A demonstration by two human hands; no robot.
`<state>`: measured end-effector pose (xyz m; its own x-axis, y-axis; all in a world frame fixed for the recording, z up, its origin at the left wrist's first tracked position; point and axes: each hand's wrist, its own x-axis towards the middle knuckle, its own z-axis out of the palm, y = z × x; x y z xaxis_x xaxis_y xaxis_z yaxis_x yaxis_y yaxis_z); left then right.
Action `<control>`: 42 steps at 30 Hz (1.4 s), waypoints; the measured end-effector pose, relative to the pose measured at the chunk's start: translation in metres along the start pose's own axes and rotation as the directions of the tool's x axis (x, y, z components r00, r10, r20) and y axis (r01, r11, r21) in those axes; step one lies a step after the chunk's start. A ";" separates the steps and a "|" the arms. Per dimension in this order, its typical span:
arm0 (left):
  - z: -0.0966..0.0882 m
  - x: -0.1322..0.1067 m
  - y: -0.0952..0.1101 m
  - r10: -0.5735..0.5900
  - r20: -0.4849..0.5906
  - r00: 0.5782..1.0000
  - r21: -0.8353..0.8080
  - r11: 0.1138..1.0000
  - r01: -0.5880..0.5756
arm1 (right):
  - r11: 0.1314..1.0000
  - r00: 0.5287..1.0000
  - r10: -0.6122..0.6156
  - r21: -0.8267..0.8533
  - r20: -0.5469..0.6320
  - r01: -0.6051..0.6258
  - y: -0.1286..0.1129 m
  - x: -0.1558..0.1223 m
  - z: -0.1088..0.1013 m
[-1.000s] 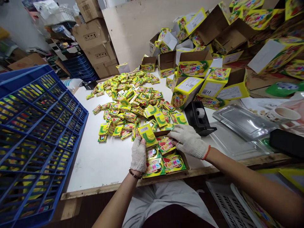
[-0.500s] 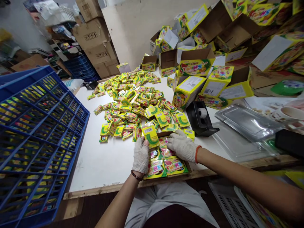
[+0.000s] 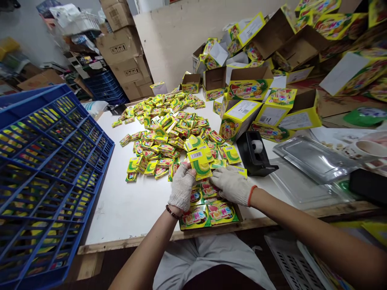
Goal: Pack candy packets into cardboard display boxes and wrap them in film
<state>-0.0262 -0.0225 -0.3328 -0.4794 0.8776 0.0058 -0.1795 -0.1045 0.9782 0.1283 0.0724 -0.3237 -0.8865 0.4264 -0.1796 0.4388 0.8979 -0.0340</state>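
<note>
Blue crate [image 3: 51, 169] is sitting far left, yellow packs showing through its mesh. Loose pile of packets [image 3: 165, 129] is covering the middle of the tabletop [image 3: 121, 209], so most of the stock is lying unboxed.

Left hand [image 3: 181, 187], gloved, is pinching one yellow packet [image 3: 199, 164] by its lower edge, barcode side up. It's holding it just above the far end of the open box [image 3: 238, 212] at the near tabletop edge.

Box is looking partly filled: the front row of packs [image 3: 208, 213] is standing face up, and the far end is hidden under the hands, so I can't tell how full it is there.

Right hand [image 3: 231, 185], also gloved, is lying palm down with fingers extended, pressing on the packs inside the box and gripping nothing.

Further right, a black tape dispenser [image 3: 254, 155] is sitting beside the box. Empty display cartons [image 3: 250, 86] are stacking up behind it, and clear plastic trays [image 3: 314, 157] are lying far right.
</note>
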 end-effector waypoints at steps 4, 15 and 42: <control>-0.001 -0.005 -0.004 -0.036 0.003 0.999 -0.025 0.999 0.036 | 0.997 0.993 -0.082 0.009 0.087 0.081 -0.005 0.000 0.005; -0.003 0.003 0.002 0.336 0.028 0.942 0.462 0.831 -0.310 | 0.629 0.926 0.307 0.777 -0.220 -0.024 0.031 -0.008 -0.004; 0.002 -0.051 -0.034 0.116 0.599 0.792 0.801 -0.075 -0.594 | 0.994 0.998 0.070 -0.081 0.003 -0.070 0.016 0.033 -0.019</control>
<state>0.0060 -0.0632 -0.3661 0.1136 0.9635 0.2425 0.9863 -0.1388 0.0892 0.1033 0.1024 -0.3111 -0.8531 0.4882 -0.1840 0.4863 0.8718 0.0582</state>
